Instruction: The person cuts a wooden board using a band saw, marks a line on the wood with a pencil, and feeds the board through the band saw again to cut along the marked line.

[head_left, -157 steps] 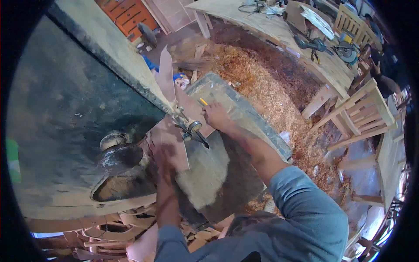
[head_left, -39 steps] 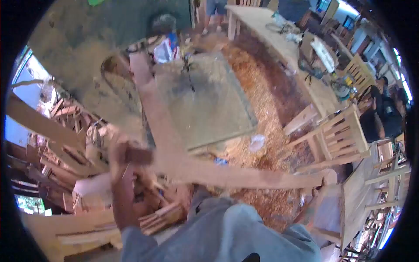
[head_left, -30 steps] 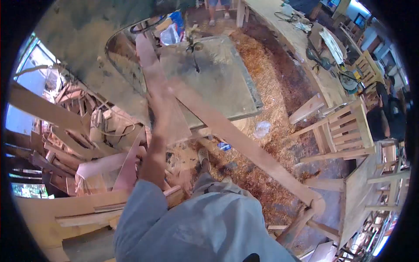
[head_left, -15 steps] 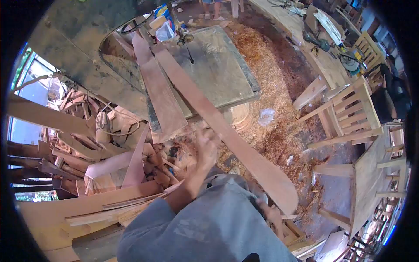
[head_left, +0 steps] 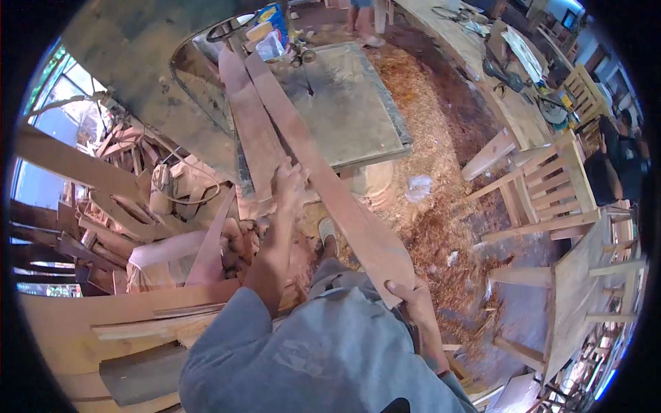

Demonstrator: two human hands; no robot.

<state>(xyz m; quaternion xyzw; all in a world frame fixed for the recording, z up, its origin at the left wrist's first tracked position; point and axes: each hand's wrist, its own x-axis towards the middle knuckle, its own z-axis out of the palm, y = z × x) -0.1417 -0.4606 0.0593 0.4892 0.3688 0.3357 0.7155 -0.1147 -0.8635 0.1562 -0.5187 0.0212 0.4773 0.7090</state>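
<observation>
A long, flat wooden board slopes from the machine table down toward my body. My right hand grips its near end, thumb on top and the other fingers hidden underneath. At the board's left edge is my left hand, its fingers curled against the wood and partly hidden. A second, wider board lies just left of the long one, close to my left hand. Both boards reach over the grey machine table at their far ends.
Wood offcuts are heaped at the left. Sawdust and shavings cover the floor beyond the table. Wooden chair frames and a workbench with tools stand at the right. Another person is at the far right.
My right hand has come up onto the near end of the long board, which has swung left and tilted. My left hand has moved up and left to the board's edge.
</observation>
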